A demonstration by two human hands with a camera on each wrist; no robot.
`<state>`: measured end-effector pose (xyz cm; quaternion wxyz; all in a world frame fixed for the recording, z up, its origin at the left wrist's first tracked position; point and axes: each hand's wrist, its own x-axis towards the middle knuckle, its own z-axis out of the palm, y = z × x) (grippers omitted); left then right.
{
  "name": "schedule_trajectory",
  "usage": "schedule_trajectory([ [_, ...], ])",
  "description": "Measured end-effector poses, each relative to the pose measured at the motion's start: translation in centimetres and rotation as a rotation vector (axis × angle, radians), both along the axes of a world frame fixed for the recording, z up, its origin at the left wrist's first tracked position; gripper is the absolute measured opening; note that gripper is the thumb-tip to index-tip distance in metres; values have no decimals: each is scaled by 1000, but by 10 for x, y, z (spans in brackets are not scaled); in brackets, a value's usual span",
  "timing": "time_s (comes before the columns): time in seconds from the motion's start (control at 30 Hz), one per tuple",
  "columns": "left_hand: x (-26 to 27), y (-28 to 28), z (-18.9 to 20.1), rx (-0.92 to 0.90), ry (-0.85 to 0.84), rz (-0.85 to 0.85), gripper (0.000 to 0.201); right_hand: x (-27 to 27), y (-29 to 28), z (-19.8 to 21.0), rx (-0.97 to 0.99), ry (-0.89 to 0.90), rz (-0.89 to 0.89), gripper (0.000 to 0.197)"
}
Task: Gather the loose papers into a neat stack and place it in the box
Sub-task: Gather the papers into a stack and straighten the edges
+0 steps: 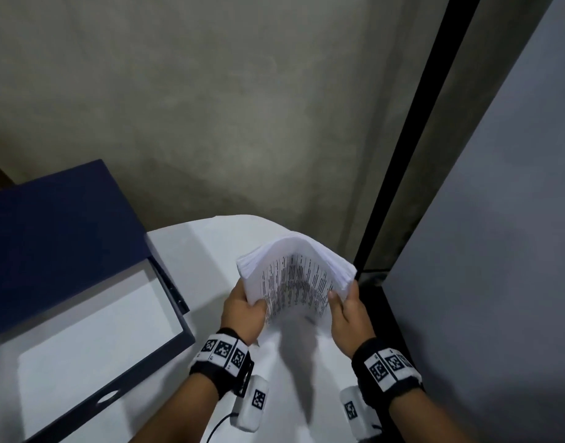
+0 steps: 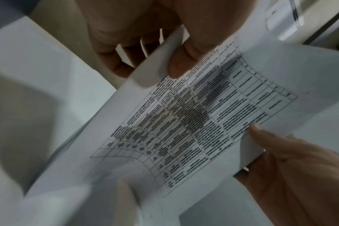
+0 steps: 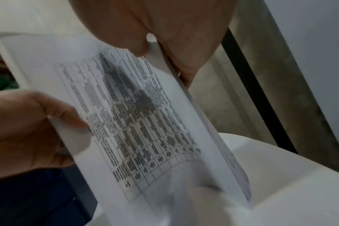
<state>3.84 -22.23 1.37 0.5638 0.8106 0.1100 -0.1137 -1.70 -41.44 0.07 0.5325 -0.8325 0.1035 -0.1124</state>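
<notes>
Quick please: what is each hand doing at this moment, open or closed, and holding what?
Left hand: closed, gripping the left edge of the paper stack.
Right hand: closed, gripping the right edge of the same stack, which bows upward between them.

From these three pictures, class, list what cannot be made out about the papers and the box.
- Wording on the paper stack: blurred in every view.
- Stack's lower edge: smeared by motion in the head view, so contact with the table is unclear.
- Box: near corner cut off by the head view's edge.
- Left hand and right hand: fingers hidden behind the stack.
</notes>
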Motion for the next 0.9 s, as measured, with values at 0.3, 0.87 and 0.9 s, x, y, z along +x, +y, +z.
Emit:
schedule_trajectory([
  [0.3, 11, 10, 30, -150, -328, -7, 47, 10, -16, 39, 243, -195, -44, 44],
  [0.87, 14, 4, 32, -257, -294, 62, 23, 15, -11, 32, 257, -151, -65, 31],
  [0.9, 13, 3, 24, -255, -229, 81, 24, 12, -10, 26, 270, -101, -83, 33],
])
